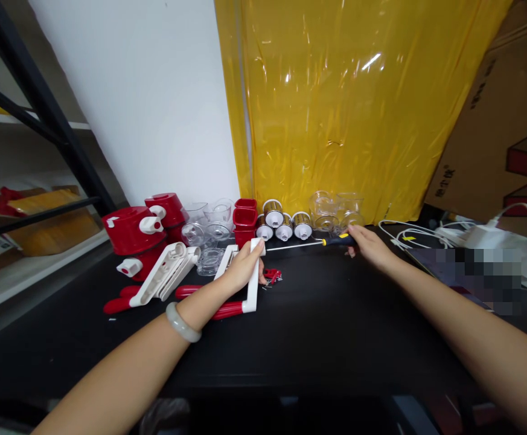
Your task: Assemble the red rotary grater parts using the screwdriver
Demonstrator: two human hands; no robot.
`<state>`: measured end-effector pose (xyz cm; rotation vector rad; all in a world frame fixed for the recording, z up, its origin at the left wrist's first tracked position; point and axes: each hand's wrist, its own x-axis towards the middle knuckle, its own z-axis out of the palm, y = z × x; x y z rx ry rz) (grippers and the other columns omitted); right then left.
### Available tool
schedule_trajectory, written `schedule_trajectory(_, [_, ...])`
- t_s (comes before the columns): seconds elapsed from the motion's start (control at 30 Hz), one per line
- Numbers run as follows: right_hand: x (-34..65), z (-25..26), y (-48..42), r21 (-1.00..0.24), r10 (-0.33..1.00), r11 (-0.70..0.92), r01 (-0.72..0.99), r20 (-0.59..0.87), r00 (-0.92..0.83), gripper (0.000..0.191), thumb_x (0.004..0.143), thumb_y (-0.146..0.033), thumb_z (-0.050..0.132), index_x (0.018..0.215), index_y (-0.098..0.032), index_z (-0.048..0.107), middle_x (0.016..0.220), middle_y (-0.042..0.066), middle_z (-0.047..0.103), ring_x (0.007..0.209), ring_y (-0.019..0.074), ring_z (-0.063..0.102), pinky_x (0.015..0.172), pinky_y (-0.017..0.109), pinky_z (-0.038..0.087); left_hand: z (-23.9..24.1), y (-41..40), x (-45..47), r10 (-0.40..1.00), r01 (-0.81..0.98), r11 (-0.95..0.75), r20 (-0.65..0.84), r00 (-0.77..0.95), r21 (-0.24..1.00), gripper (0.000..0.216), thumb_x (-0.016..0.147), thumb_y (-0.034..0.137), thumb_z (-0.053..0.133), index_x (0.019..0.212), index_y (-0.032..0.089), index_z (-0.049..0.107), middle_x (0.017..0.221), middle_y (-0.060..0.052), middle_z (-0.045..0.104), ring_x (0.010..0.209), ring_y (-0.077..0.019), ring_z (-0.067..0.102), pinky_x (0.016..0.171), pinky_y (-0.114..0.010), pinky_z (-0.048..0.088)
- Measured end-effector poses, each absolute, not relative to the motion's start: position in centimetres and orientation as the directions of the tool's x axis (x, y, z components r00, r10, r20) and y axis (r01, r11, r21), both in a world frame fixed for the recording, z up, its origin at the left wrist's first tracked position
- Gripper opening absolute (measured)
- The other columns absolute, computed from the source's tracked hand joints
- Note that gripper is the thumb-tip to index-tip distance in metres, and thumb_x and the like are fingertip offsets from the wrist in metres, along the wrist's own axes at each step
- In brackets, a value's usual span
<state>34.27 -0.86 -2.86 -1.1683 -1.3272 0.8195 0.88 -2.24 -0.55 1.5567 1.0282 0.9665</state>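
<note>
My left hand [241,267] is closed around a white crank handle [252,293], which has a red grip at its lower end. In my right hand [368,245] is a screwdriver [334,240] with a dark blue and yellow handle. Its long shaft runs left to the crank handle's top end; whether the tip touches is too small to tell. Just right of my left hand lie a small red part [272,275] and some screws. Under my left wrist is another handle with a red grip [188,291]. More white crank handles [166,275] with red grips lie further left.
Behind my hands stand red grinder bodies [131,231], clear plastic cups [218,220], red square hoppers [245,219] and several metal grater drums [273,214]. White cables and a charger [480,234] lie at right by a cardboard box [494,133]. A shelf rack [55,121] is at left.
</note>
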Motion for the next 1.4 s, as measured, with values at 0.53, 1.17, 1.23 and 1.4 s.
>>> schedule_trajectory(0.53, [33.4, -1.9, -1.9, -0.965, 0.973, 0.204, -0.165, 0.181, 0.145, 0.026, 0.064, -0.038, 0.079, 0.084, -0.025, 0.066, 0.082, -0.003, 0.060, 0.061, 0.0099, 0.057, 0.058, 0.026, 0.055, -0.4, -2.4, 1.0, 0.942, 0.150, -0.141, 0.085, 0.325, 0.979, 0.050, 0.084, 0.071, 0.048, 0.091, 0.023, 0.036, 0.050, 0.009, 0.052, 0.039, -0.0153, 0.060, 0.042, -0.023, 0.048])
schedule_trajectory(1.17, [33.8, -2.5, -1.3, -0.962, 0.955, 0.227, 0.154, 0.251, 0.156, 0.047, 0.073, -0.069, 0.065, 0.078, -0.022, 0.062, 0.045, -0.005, 0.045, 0.040, 0.0107, 0.043, 0.056, 0.032, 0.053, -0.6, -2.2, 0.9, 0.939, 0.165, -0.161, 0.100, 0.329, 0.973, 0.049, 0.086, 0.071, 0.046, 0.094, 0.023, 0.037, 0.049, 0.009, 0.052, 0.040, -0.0157, 0.060, 0.042, -0.023, 0.047])
schedule_trajectory(1.23, [33.8, -2.5, -1.4, -0.961, 0.952, 0.252, 0.116, 0.267, 0.148, 0.049, 0.070, -0.069, 0.067, 0.078, -0.022, 0.062, 0.047, -0.006, 0.046, 0.040, 0.0088, 0.042, 0.056, 0.030, 0.053, -0.6, -2.2, 0.9, 0.939, 0.170, -0.163, 0.099, 0.330, 0.972, 0.050, 0.085, 0.071, 0.046, 0.094, 0.023, 0.037, 0.050, 0.009, 0.053, 0.040, -0.0157, 0.060, 0.043, -0.023, 0.047])
schedule_trajectory(1.4, [33.7, -2.4, -1.6, -0.967, 0.957, 0.255, 0.026, 0.256, 0.136, 0.046, 0.068, -0.064, 0.072, 0.081, -0.022, 0.064, 0.057, -0.006, 0.051, 0.042, 0.0057, 0.041, 0.057, 0.028, 0.054, -0.5, -2.3, 0.9, 0.937, 0.167, -0.173, 0.110, 0.331, 0.971, 0.051, 0.085, 0.072, 0.046, 0.092, 0.023, 0.036, 0.050, 0.009, 0.052, 0.040, -0.0154, 0.060, 0.042, -0.023, 0.047])
